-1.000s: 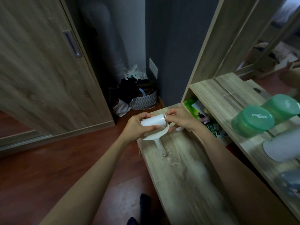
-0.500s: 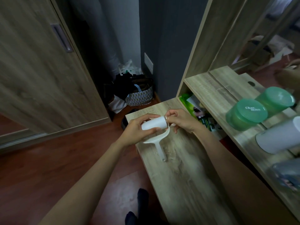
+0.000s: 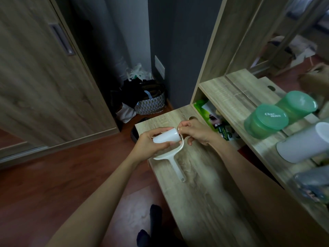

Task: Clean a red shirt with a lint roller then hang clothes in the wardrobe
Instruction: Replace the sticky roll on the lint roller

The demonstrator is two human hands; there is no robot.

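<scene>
1. Lint roller (image 3: 166, 138) – white, held over the near-left end of a wooden desk (image 3: 204, 193), with a foot in a dark sock (image 3: 154, 216) on the red-brown floor just below and nearer.
2. Its handle runs down towards the person; whether its tip touches the desk I cannot tell.
3. The left hand (image 3: 147, 146) has its fingers and thumb curled round the white roll, gripping it from the left.
4. The right hand (image 3: 195, 133) pinches the roll's right end between thumb and forefinger, the other fingers loosely bent below.
5. Just beyond the right hand, green packets (image 3: 210, 116) lie in the open space under a shelf (image 3: 227, 97).
6. On that shelf, to the right, sit two green jars (image 3: 265, 120) side by side and a white container (image 3: 302, 141) lying on its side nearer the person.
7. A mirror (image 3: 293, 41) rises behind the shelf.
8. Further back – on the floor in the dark corner – a patterned basket (image 3: 151, 105) stands stuffed with dark cloth and bags.
9. To the left, the wardrobe door (image 3: 44, 77), wood-grained with a recessed metal pull, stands shut.
</scene>
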